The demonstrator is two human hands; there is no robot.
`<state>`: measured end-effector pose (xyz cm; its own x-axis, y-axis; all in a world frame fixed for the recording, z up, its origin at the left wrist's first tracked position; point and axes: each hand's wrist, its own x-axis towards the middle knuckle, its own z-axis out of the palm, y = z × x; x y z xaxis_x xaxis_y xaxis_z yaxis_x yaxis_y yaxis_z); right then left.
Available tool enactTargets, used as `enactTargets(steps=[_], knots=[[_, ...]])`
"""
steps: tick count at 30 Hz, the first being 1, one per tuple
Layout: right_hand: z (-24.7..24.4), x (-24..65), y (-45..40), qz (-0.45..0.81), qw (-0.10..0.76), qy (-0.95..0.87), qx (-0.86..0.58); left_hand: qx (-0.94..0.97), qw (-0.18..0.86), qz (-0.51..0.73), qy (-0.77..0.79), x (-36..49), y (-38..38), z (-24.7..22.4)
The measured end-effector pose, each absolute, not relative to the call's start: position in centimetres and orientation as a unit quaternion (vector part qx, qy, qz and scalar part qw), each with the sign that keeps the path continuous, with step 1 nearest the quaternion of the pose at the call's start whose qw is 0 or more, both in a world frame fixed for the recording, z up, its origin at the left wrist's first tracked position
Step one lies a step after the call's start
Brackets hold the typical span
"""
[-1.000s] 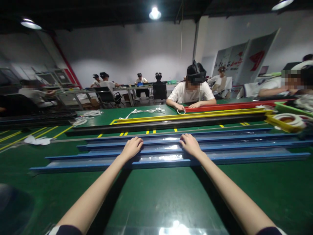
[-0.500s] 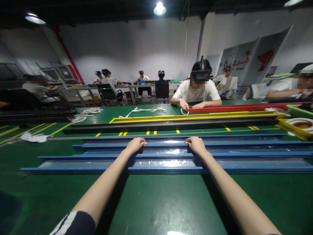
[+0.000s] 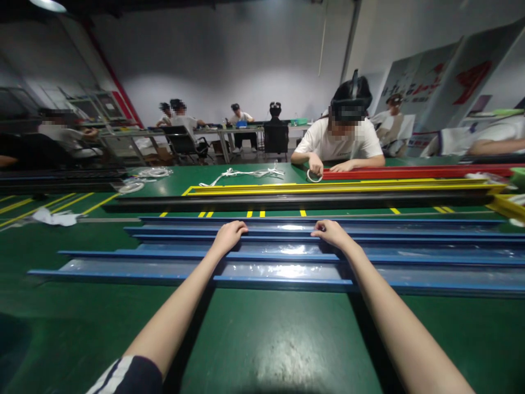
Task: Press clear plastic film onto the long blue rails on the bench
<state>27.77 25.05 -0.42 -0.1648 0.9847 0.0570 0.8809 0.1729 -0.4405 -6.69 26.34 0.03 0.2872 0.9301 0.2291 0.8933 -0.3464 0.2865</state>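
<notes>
Both my arms reach forward over several long blue channel strips that lie side by side across the table. My left hand (image 3: 230,236) is at the far blue channel (image 3: 281,228), its fingers curled and closed at the rim. To its right, my right hand (image 3: 331,233) pinches at the same channel, thumb and fingers close together. The fingertips are partly hidden, so their exact grip on the rim is unclear. Under my forearms runs the nearest blue channel (image 3: 283,271), its inside shiny like clear film.
Beyond the blue channels lie a black strip (image 3: 229,203), a yellow strip (image 3: 262,189) and a red strip (image 3: 394,173) on the green table (image 3: 279,334). Across the table a person (image 3: 344,137) holds a white ring (image 3: 314,175). White cord (image 3: 241,173) and crumpled white material (image 3: 55,217) lie further left.
My view has shifted slightly, so the far things appear higher and the right-hand things further right. Both hands stay at the far blue channel, with little change in their grip.
</notes>
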Motion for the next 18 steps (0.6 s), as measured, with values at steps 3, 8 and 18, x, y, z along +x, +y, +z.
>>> enactTargets(steps=[3, 8, 18], knots=[[-0.6, 27.6, 24.8, 0.106, 0.163, -0.752, -0.63, 0.804, 0.081, 0.204, 0.552, -6.7, 26.6, -0.1], [-0.9, 27.0, 23.9, 0.041, 0.168, -0.749, -0.64, 0.783, 0.123, 0.208, 0.574, -6.8, 27.0, -0.4], [-0.6, 26.7, 23.4, -0.032, 0.197, -0.759, -0.619, 0.797, 0.005, 0.16, 0.583, -6.0, 26.2, 0.3]])
